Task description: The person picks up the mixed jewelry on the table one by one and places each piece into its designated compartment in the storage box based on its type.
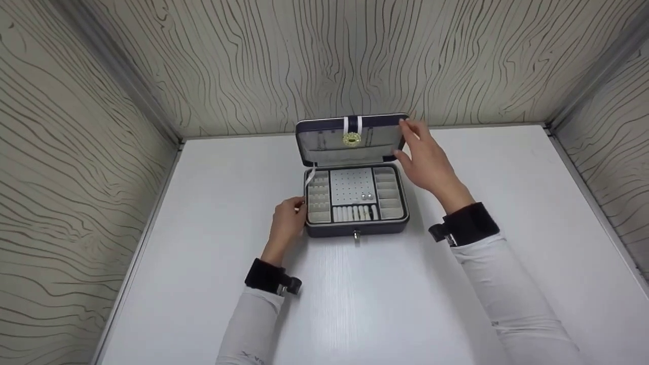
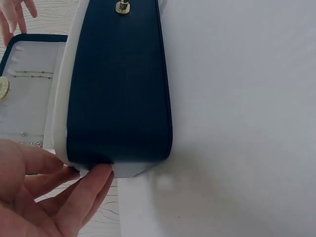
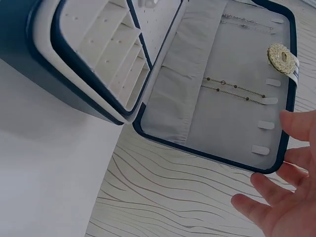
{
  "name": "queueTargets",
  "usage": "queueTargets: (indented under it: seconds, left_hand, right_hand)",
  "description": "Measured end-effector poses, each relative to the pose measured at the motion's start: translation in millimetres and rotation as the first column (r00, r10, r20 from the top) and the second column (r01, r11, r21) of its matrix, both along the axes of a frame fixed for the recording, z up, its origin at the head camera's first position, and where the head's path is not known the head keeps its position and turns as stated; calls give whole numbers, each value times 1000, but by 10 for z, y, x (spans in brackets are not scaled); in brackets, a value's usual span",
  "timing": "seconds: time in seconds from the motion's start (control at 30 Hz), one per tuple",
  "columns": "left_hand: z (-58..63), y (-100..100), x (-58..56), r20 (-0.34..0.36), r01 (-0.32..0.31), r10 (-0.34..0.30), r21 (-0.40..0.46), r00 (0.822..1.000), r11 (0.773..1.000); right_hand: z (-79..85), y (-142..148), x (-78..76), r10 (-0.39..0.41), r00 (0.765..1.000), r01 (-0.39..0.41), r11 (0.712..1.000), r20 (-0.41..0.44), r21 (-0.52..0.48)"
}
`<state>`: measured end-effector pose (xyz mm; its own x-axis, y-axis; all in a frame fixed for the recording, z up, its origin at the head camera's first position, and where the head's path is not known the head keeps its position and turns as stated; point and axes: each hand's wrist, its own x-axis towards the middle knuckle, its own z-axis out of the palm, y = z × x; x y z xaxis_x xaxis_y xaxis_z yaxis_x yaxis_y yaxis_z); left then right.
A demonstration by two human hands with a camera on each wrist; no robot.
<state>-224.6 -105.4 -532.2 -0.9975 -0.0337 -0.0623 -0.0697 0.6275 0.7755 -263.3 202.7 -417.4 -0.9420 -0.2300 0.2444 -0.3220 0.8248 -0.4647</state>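
Observation:
A navy jewelry box point(image 1: 332, 231) stands on the white table with its lid point(image 1: 324, 157) raised. Pale compartments, a pegboard panel with a pair of stud earrings point(image 1: 366, 196), and a row of ring rolls point(image 1: 350, 213) fill its top tray. Chains point(image 3: 232, 87) hang inside the lid, which bears a gold ornate clasp point(image 3: 282, 59). My left hand point(image 1: 288, 221) touches the box's left side with its fingertips. At the lid's right edge is my right hand point(image 1: 426, 158), fingers spread, their tips at the rim and upper corner. Contact of each finger there is unclear.
The white table point(image 1: 228, 177) extends around the box. Behind the lid stands a wood-grain patterned wall point(image 1: 243, 66), with similar panels at both sides. A small metal lock point(image 1: 356, 234) protrudes from the box front. A white ribbon point(image 1: 310, 176) runs by the left hinge.

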Motion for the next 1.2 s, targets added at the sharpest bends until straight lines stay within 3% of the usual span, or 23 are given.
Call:
queueTargets:
  seconds: [0.27, 0.33, 0.53, 0.8, 1.0, 1.2]
  left_hand:
    - [5, -73, 6, -5, -5, 6, 118, 1000, 993]
    - [40, -88, -3, -12, -11, 12, 115, 1000, 993]
    - [271, -86, -30, -142, -27, 34, 48, 989, 998]
    - [543, -16, -22, -242, -8, 51, 174, 969, 985]
    - [549, 25, 43, -248, -18, 66, 195, 967, 981]
    - [528, 64, 95, -248, -54, 100, 188, 964, 981]
  right_hand:
    - [-121, -32, 307, -18, 989, 23, 999, -146, 32]
    - [-160, -37, 365, -14, 983, 21, 999, -183, 38]
    - [-239, -46, 491, -17, 972, 30, 998, -234, 51]
    - [-337, -31, 615, -24, 963, 29, 999, -268, 14]
    - [-422, -37, 694, -14, 947, 10, 1000, -320, -12]
    - [-469, -43, 775, -28, 949, -1, 996, -315, -92]
